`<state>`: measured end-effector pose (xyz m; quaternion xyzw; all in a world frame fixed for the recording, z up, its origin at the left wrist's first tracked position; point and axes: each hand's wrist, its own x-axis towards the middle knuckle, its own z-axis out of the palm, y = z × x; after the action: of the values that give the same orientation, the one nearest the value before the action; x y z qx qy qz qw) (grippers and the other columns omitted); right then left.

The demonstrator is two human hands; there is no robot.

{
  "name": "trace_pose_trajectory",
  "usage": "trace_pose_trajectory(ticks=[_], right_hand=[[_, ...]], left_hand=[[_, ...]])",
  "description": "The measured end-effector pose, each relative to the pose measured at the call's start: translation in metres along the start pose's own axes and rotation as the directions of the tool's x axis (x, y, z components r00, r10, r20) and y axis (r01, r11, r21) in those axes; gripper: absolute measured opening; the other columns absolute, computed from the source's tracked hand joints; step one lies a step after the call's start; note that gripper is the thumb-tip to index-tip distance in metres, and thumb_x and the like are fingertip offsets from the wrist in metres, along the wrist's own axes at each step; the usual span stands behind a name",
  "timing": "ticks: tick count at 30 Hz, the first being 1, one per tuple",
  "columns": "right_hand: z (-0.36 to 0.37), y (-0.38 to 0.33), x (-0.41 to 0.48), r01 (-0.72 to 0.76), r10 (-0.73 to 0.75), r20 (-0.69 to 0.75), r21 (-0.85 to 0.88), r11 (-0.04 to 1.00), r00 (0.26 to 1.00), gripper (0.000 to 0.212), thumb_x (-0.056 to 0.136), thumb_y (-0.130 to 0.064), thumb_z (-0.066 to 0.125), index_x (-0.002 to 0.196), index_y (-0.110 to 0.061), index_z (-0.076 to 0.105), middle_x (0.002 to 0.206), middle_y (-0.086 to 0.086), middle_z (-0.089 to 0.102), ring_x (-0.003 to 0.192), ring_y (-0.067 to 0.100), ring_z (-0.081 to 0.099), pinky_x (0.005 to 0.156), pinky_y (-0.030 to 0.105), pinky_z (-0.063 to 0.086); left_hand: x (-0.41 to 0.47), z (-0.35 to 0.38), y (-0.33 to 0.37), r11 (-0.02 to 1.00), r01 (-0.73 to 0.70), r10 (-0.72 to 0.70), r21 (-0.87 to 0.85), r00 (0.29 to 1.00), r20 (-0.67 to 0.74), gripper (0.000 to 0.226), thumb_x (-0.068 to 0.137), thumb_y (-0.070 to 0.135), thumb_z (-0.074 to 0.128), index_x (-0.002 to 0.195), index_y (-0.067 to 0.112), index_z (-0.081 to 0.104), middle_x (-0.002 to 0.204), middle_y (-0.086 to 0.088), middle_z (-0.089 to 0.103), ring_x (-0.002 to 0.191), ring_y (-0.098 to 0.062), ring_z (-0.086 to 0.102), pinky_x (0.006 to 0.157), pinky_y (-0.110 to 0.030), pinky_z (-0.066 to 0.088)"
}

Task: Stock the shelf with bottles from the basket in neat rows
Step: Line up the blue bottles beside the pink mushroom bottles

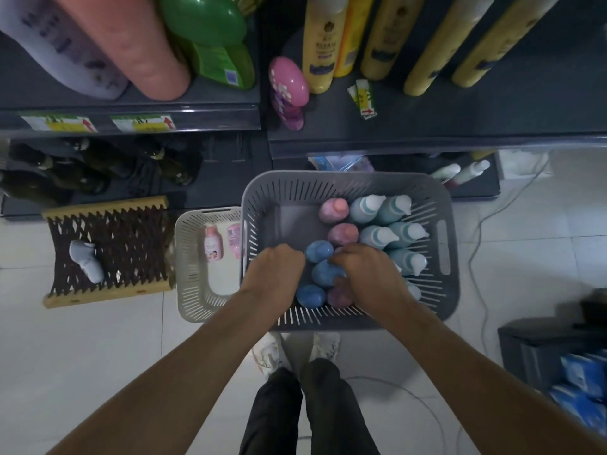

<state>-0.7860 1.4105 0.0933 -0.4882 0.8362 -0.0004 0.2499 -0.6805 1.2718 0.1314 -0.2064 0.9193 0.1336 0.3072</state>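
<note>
A grey slotted basket (443, 205) stands on the floor below the dark shelf (460, 119). It holds blue bottles (310, 295), pink-purple bottles (343, 234) and several teal bottles with white caps (377, 236). Both my hands are inside it. My left hand (276, 270) is curled beside the blue bottles, and what lies under its fingers is hidden. My right hand (364, 274) is closed over a purple bottle in the middle column, which is mostly covered. On the shelf stand tall yellow bottles (323, 54), with a pink bottle (289, 83) lying at the front.
A smaller light grey basket (193, 290) with two little pink bottles sits left of the big one. Further left is a wooden-framed net rack (108, 251). The left shelf (131, 123) carries large pink and green bottles. Cables and blue packs (581, 382) lie at the right.
</note>
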Motion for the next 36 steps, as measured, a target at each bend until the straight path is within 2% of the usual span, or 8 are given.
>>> trace_pose_trajectory(ticks=[3,6,10,13,21,24,32,36], right_hand=[[-0.032,-0.005,-0.013,0.001,-0.001,-0.074,-0.009,1.0,0.997,0.039,0.058,-0.024,0.081,0.095,-0.021,0.07,0.096,0.003,0.065,0.082,0.03,0.067,0.064,0.039,0.054],[-0.075,-0.014,-0.028,0.005,-0.008,-0.141,-0.022,1.0,0.99,0.032,0.069,-0.024,0.071,0.101,-0.023,0.069,0.102,0.001,0.064,0.091,0.029,0.066,0.071,0.04,0.053],[-0.13,-0.022,-0.05,-0.013,0.019,-0.274,0.023,1.0,0.962,0.033,0.066,-0.015,0.082,0.096,-0.022,0.069,0.094,0.002,0.067,0.084,0.028,0.067,0.067,0.035,0.054],[-0.178,-0.027,-0.067,-0.011,0.019,-0.332,0.026,1.0,0.943,0.018,0.074,-0.009,0.076,0.089,-0.017,0.072,0.092,0.005,0.07,0.088,0.03,0.068,0.071,0.038,0.056],[-0.3,-0.029,-0.126,-0.068,0.034,-0.456,-0.06,0.996,0.889,0.023,0.084,-0.011,0.068,0.104,-0.018,0.076,0.099,0.003,0.065,0.097,0.028,0.064,0.077,0.034,0.049],[-0.34,-0.023,-0.148,-0.055,0.032,-0.512,-0.029,0.998,0.859,0.025,0.085,-0.011,0.067,0.108,-0.016,0.076,0.103,0.004,0.067,0.099,0.026,0.063,0.082,0.039,0.053],[-0.434,0.038,-0.175,-0.039,0.081,-0.566,0.086,0.996,0.82,0.033,0.082,-0.019,0.072,0.114,-0.018,0.071,0.106,0.003,0.07,0.1,0.023,0.064,0.086,0.04,0.053],[-0.471,0.1,-0.175,0.012,0.111,-0.597,0.199,0.98,0.794,0.028,0.078,-0.025,0.08,0.1,-0.022,0.063,0.089,-0.004,0.067,0.084,0.017,0.063,0.078,0.041,0.055]], left_hand=[[-0.017,-0.04,0.004,0.999,-0.015,0.016,0.034,1.0,-0.011,0.029,0.087,0.011,0.069,0.115,0.007,0.063,0.116,-0.016,0.063,0.111,-0.036,0.064,0.085,-0.041,0.052],[-0.037,-0.083,0.004,0.999,-0.028,0.029,0.025,0.999,-0.036,0.041,0.083,0.014,0.075,0.122,0.009,0.062,0.122,-0.016,0.06,0.117,-0.036,0.061,0.08,-0.036,0.047],[-0.063,-0.137,0.002,0.996,-0.084,0.083,-0.007,0.987,-0.139,0.045,0.076,0.022,0.082,0.117,0.013,0.067,0.118,-0.016,0.062,0.108,-0.036,0.064,0.084,-0.038,0.053],[-0.093,-0.181,0.003,0.993,-0.115,0.107,-0.026,0.971,-0.216,0.045,0.071,0.028,0.085,0.111,0.015,0.069,0.111,-0.015,0.062,0.102,-0.036,0.065,0.084,-0.041,0.056],[-0.168,-0.278,0.025,0.983,-0.181,0.174,0.011,0.925,-0.338,0.04,0.059,0.035,0.079,0.098,0.027,0.076,0.096,-0.006,0.068,0.089,-0.029,0.068,0.071,-0.035,0.057],[-0.183,-0.307,0.037,0.981,-0.195,0.186,0.02,0.897,-0.401,0.044,0.053,0.041,0.068,0.095,0.03,0.076,0.095,-0.003,0.07,0.086,-0.026,0.068,0.072,-0.035,0.058],[-0.187,-0.368,0.103,0.968,-0.252,0.228,0.018,0.84,-0.491,0.04,0.064,0.037,0.067,0.104,0.035,0.075,0.1,0.005,0.072,0.09,-0.018,0.068,0.075,-0.028,0.056],[-0.161,-0.393,0.152,0.957,-0.288,0.259,0.027,0.814,-0.519,0.039,0.072,0.035,0.068,0.11,0.036,0.074,0.096,0.004,0.072,0.087,-0.015,0.066,0.071,-0.021,0.046]])
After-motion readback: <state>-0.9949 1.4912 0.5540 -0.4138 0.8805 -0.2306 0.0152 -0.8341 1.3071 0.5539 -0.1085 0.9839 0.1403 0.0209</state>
